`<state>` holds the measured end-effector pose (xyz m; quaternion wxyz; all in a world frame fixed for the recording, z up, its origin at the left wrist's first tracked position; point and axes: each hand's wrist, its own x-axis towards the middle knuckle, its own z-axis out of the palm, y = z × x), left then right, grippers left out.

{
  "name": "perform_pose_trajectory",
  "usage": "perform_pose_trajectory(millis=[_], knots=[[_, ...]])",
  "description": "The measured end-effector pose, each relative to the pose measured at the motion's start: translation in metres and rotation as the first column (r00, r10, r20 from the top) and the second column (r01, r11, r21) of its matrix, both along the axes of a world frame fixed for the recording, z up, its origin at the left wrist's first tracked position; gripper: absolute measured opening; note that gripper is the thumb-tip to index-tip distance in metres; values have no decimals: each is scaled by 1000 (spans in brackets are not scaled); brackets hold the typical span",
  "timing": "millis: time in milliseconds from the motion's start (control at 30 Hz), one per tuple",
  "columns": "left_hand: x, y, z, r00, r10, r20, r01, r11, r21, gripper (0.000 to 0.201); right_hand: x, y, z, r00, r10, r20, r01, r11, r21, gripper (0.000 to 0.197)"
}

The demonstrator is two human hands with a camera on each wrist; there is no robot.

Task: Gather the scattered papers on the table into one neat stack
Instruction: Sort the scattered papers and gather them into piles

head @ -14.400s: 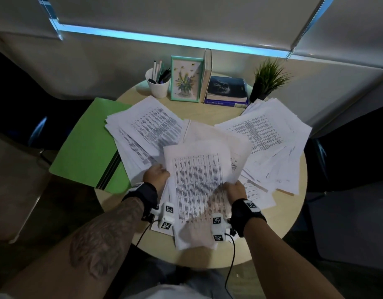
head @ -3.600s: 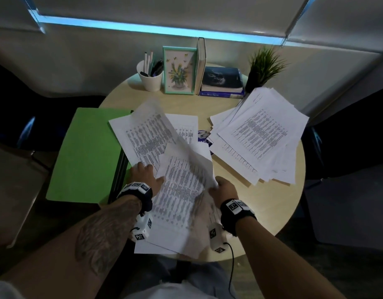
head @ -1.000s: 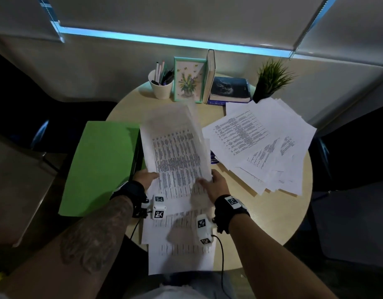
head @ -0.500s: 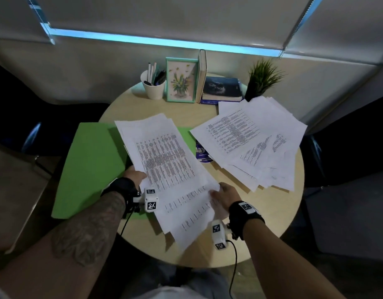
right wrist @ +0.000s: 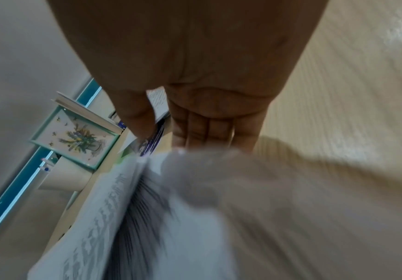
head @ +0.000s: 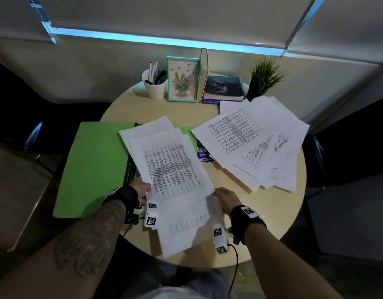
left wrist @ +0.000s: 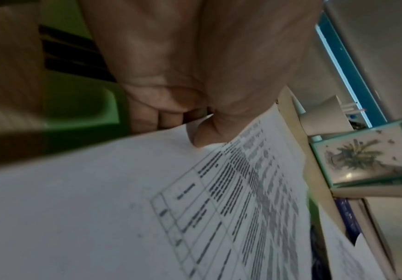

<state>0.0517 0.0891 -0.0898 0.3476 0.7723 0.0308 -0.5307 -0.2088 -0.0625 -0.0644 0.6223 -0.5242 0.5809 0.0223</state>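
A bundle of printed papers [head: 173, 167] lies slanted across the round table [head: 240, 223], its far end over the green folder [head: 95, 165]. My left hand [head: 143, 188] pinches the bundle's left edge, thumb [left wrist: 207, 136] on top of the sheets [left wrist: 123, 208] and the other fingers beneath. My right hand [head: 224, 198] is at the bundle's near right edge; its straight fingers [right wrist: 204, 132] meet the blurred paper edge [right wrist: 147, 217], and the thumb stands apart. A second, fanned pile of papers [head: 257, 143] lies on the right of the table.
Along the back stand a white pen cup [head: 155, 87], a framed flower picture [head: 182, 83], an upright book [head: 204, 74], flat books [head: 224, 88] and a small plant [head: 264, 78]. A blue printed item [head: 204, 154] peeks out between the two paper piles.
The bundle, upright a second ago, now lies slanted with its far end over the folder. My right hand has slid up along the bundle's right edge, and the lower sheets stick out less.
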Motion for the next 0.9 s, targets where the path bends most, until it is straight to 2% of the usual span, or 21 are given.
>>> perform_pose_trajectory(millis=[67, 133, 167, 200, 267, 300, 367, 433, 467, 500, 533, 600, 667, 733, 833, 900], knots=[[9, 4, -20, 999, -51, -9, 51, 998, 23, 43, 3, -3, -2, 996, -90, 26, 87, 993, 85, 40], [24, 9, -62, 998, -68, -16, 68, 997, 19, 40, 9, -6, 0, 998, -65, 17, 63, 992, 111, 51], [24, 8, -64, 998, -62, -25, 62, 998, 7, 35, 13, -7, 3, 1000, -11, 5, 11, 996, 94, 48], [16, 5, -48, 998, -55, -17, 55, 998, 11, 39, 16, -6, 5, 999, 48, -11, -48, 997, 66, 41], [1, -3, -12, 997, -71, 6, 71, 997, 31, 63, 24, -5, 7, 987, 155, -48, -156, 988, -4, 26], [-5, -7, 0, 990, -124, 60, 120, 991, 58, 67, 28, -4, 6, 977, 199, -72, -201, 979, -32, 22], [-8, -10, 6, 964, -214, 158, 195, 972, 129, 63, 33, -3, 2, 961, 250, -118, -259, 964, -65, 12], [-8, -13, 7, 952, -249, 178, 226, 964, 143, 46, 35, -4, 1, 953, 264, -150, -279, 957, -86, 5], [-7, -14, 8, 950, -254, 183, 229, 962, 146, 36, 36, -4, 0, 956, 259, -140, -272, 958, -87, 8], [-7, -14, 9, 951, -250, 181, 224, 963, 151, 27, 37, -4, -1, 960, 249, -127, -260, 962, -83, 15], [-7, -13, 11, 955, -246, 167, 220, 962, 160, 28, 39, -3, -1, 962, 247, -116, -256, 964, -73, 20], [-7, -10, 14, 961, -224, 161, 193, 963, 186, 43, 45, 2, -1, 943, 309, -123, -321, 942, -101, 16], [-8, -8, 20, 964, -183, 192, 147, 971, 188, 51, 50, 5, -3, 900, 403, -167, -432, 877, -210, 26], [-7, -1, 28, 968, -80, 237, 48, 989, 140, 47, 54, 8, -3, 890, 424, -171, -457, 828, -324, 32], [-2, 3, 39, 956, 24, 294, -44, 997, 62, 36, 59, 3, -1, 912, 401, -84, -401, 833, -381, 13], [1, -3, 44, 954, 48, 297, -55, 998, 14, 39, 61, -1, 4, 925, 378, -31, -360, 850, -385, 5]])
